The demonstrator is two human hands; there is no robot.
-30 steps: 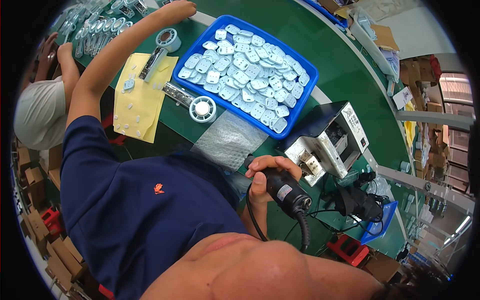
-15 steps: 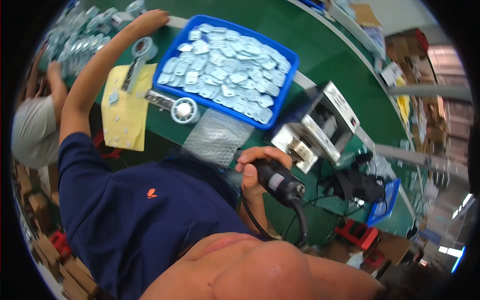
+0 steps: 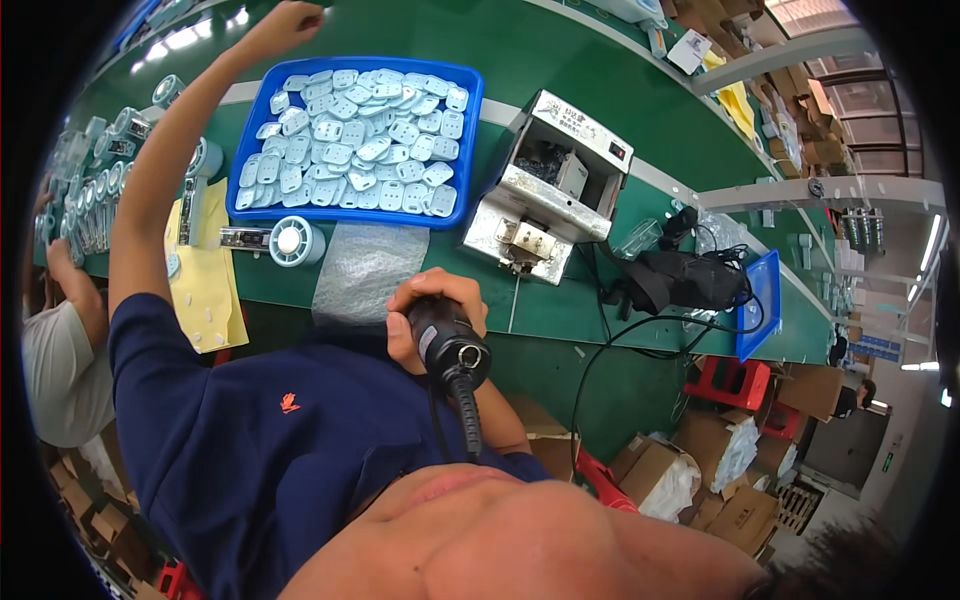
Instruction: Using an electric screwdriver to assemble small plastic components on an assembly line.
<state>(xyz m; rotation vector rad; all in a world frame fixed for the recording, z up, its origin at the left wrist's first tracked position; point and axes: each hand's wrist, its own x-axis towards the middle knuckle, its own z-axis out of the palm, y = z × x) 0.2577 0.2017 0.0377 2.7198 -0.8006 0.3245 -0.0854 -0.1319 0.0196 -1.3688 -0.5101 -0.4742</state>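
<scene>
My right hand (image 3: 452, 290) grips a black electric screwdriver (image 3: 446, 340) in front of my chest, its cable end turned toward me and its tip hidden. My left arm is stretched far across the green bench (image 3: 380, 30); my left hand (image 3: 283, 27) has its fingers curled beyond the blue tray (image 3: 474, 150), and what they may hold cannot be made out. Many small pale-blue plastic covers (image 3: 365, 145) fill that tray. Before it lies a pale-blue round-headed part (image 3: 297, 241) with an exposed dark strip as its handle. Bubble wrap (image 3: 365, 275) lies beside this part.
Right of the tray stands a metal screw feeder (image 3: 550, 190). A yellow sheet (image 3: 215, 300) with small pieces lies at the left. Several round-headed units (image 3: 100, 190) crowd the far left near another person (image 3: 65, 350). Black bag and cables (image 3: 680, 280) lie at right.
The view has turned, shifting the tray and screw feeder leftward in the picture. My left hand has moved farther out, away from the round-headed units. The screwdriver remains in my right hand.
</scene>
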